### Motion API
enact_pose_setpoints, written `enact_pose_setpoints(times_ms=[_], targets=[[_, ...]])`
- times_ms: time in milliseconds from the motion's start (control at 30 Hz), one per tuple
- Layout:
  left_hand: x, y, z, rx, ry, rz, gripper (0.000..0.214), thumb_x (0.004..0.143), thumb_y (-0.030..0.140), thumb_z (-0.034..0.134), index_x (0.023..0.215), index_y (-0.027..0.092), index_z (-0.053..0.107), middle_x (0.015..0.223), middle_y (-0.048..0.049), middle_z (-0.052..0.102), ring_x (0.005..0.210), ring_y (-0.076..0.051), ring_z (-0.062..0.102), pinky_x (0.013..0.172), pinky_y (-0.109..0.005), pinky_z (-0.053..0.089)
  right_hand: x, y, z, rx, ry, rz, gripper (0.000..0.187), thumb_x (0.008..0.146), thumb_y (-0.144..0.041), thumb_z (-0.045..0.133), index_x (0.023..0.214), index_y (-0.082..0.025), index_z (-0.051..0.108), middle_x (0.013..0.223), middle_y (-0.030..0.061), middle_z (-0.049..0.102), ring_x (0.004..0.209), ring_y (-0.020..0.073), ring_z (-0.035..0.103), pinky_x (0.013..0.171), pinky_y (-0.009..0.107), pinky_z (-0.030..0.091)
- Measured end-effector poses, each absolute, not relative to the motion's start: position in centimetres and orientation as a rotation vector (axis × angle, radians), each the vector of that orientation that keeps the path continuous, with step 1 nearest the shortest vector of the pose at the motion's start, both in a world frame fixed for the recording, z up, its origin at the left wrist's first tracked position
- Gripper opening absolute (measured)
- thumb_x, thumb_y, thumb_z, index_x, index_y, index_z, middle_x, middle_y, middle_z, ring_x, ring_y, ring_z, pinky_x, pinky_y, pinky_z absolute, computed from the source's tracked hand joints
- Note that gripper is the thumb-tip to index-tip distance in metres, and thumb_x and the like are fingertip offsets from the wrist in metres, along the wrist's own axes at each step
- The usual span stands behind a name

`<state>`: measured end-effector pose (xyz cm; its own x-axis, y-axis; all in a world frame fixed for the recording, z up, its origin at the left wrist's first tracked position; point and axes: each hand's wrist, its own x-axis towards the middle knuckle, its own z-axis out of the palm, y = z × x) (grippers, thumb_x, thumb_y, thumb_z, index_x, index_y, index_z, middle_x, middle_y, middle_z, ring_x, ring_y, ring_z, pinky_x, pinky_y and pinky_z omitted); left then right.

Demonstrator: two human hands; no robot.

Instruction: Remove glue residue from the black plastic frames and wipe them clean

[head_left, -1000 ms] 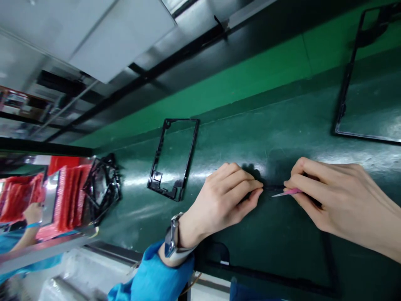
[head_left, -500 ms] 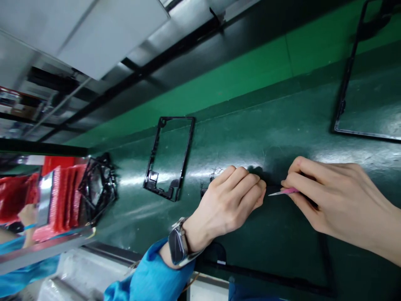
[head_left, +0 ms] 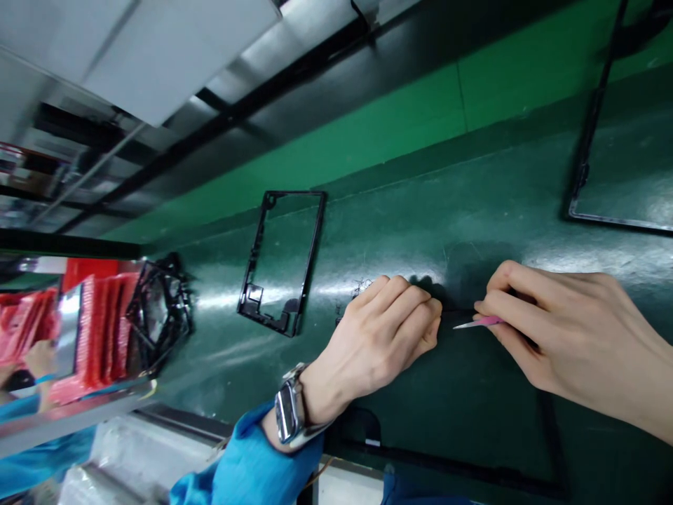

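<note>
My left hand [head_left: 386,333] is closed over the far edge of a black plastic frame [head_left: 457,466], its fingertips hidden beneath the knuckles. That frame lies low on the green bench, its near edge along the bench front. In my right hand [head_left: 547,322], a slim pink tool [head_left: 491,320] with a pointed silver tip is pinched between thumb and fingers. The tip points left, just short of my left fingers and close to the frame's far edge. Fine dark tangled bits [head_left: 362,286] lie behind my left hand.
A second black frame [head_left: 310,263] lies left of my hands; a third [head_left: 589,161] is at the far right. Stacked black frames [head_left: 160,305] stand at the left beside red bubble-wrapped packs [head_left: 99,330]. A co-worker's hand [head_left: 41,361] reaches toward the packs.
My left hand and wrist have shifted slightly left, rolling the watch a little. The pink tool stays in my right hand, almost unmoved. The view has drifted slightly.
</note>
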<state>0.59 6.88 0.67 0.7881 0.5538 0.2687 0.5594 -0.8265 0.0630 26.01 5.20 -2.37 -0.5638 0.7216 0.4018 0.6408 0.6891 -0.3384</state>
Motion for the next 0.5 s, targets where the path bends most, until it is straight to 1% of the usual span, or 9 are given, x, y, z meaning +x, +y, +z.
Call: enact_pose_setpoints(times_ms=[167, 300, 400, 500], targets=[[-0.09, 7.05, 0.52, -2.949, -0.96, -0.493, 0.012, 0.099, 0.007, 0.065, 0.099, 0.017, 0.061, 0.086, -0.0032, 0.072, 0.076, -0.018, 0.059, 0.069, -0.035, 0.051, 26.25, 5.03, -2.54, -1.056, -2.391, 0.207, 0.014, 0.102, -0.008, 0.056, 0.092, -0.017, 0.06, 0.09, -0.0002, 0.061, 0.06, 0.0107, 0.043, 0.051, 0.031, 0.027], [-0.31, 7.14, 0.59, -3.011, -0.997, -0.584, 0.012, 0.099, 0.008, 0.07, 0.103, 0.017, 0.063, 0.09, -0.0031, 0.075, 0.079, -0.017, 0.062, 0.071, -0.034, 0.05, 26.4, 4.86, -2.47, -1.058, -2.395, 0.209, 0.013, 0.103, -0.009, 0.057, 0.092, -0.017, 0.06, 0.091, -0.0005, 0.061, 0.061, 0.0106, 0.045, 0.051, 0.031, 0.028], [-0.17, 7.08, 0.74, -3.034, -0.98, -0.566, 0.011, 0.1, 0.012, 0.072, 0.106, 0.017, 0.065, 0.093, -0.0032, 0.077, 0.082, -0.017, 0.067, 0.072, -0.035, 0.05, 26.28, 4.95, -2.33, -1.055, -2.392, 0.212, 0.013, 0.103, -0.01, 0.057, 0.093, -0.017, 0.06, 0.091, -0.0004, 0.061, 0.061, 0.0106, 0.045, 0.05, 0.031, 0.027], [0.13, 6.96, 0.94, -3.019, -0.943, -0.511, 0.007, 0.102, 0.015, 0.071, 0.107, 0.017, 0.066, 0.094, -0.0031, 0.077, 0.083, -0.017, 0.067, 0.072, -0.035, 0.049, 26.08, 5.14, -2.33, -1.048, -2.389, 0.212, 0.012, 0.104, -0.01, 0.057, 0.094, -0.017, 0.06, 0.092, 0.0, 0.061, 0.061, 0.0106, 0.045, 0.051, 0.031, 0.027]])
